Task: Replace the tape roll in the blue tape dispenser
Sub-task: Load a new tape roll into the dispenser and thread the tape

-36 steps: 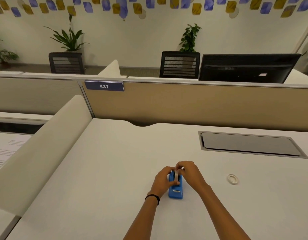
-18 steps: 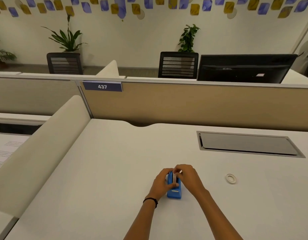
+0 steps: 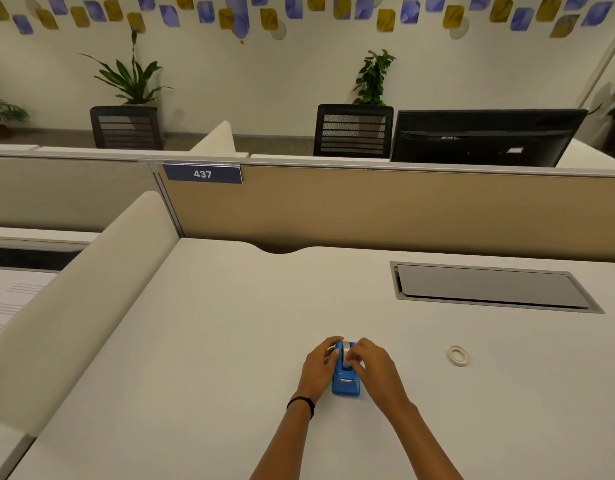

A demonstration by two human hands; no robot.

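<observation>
Gripped the blue tape dispenser (image 3: 346, 384) lower centre on the desk (image 3: 202, 341): left hand (image 3: 319, 367) clasping its side, right hand (image 3: 373, 363) pinching the tape roll (image 3: 348, 351).

Number plate: white "437" on a dark blue plate (image 3: 202, 173), mounted at the top edge of the tan partition (image 3: 385, 209) behind the desk
Printed sheet: lines of small print on a white sheet (image 3: 8, 303) on the neighbouring desk at far left, too small to read
Monitor sticker: small white label (image 3: 514, 150) on the back of the black monitor (image 3: 486, 136), its text illegible
</observation>
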